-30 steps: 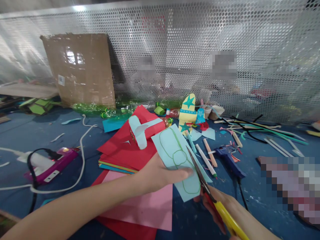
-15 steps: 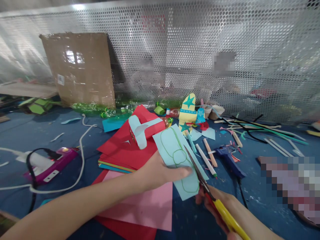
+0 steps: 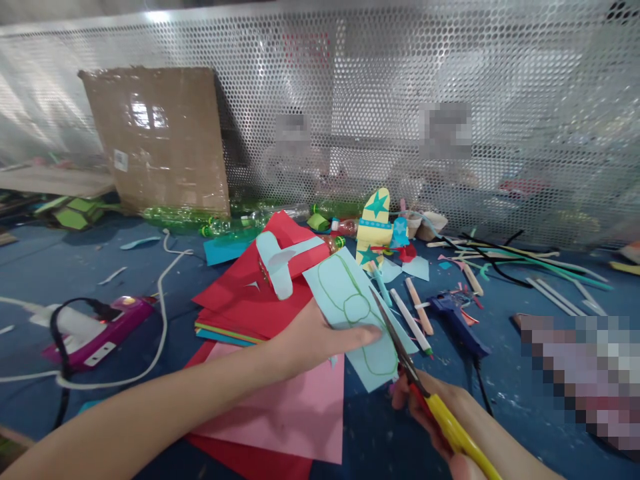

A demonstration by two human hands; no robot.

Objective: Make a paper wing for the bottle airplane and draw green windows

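A light-blue paper sheet (image 3: pixel 357 300) is held by the left hand (image 3: pixel 317 341), with the thumb pressed on its face and the other fingers mostly hidden beneath; it is raised above the blue table (image 3: pixel 135 273), just beside the stack of red paper (image 3: pixel 250 310). On the sheet, two long lobes joined by a small circle are outlined in green. A pair of scissors (image 3: pixel 450 427) with yellow and red handles is gripped by the right hand (image 3: pixel 453 400), the fingers closed around the handles. The blades are set at the sheet's right side, with a paper strip lying beyond them; how far they are parted cannot be told.

On the stack, a red-wrapped bottle (image 3: pixel 315 253) is laid, with a light-blue paper propeller (image 3: pixel 275 267) placed at its near end. A pink sheet (image 3: pixel 290 420) is spread below the left forearm. To the right of the held sheet, a white marker (image 3: pixel 410 321), a peach marker (image 3: pixel 419 305) and a blue glue gun (image 3: pixel 463 327) are seen lying on the table
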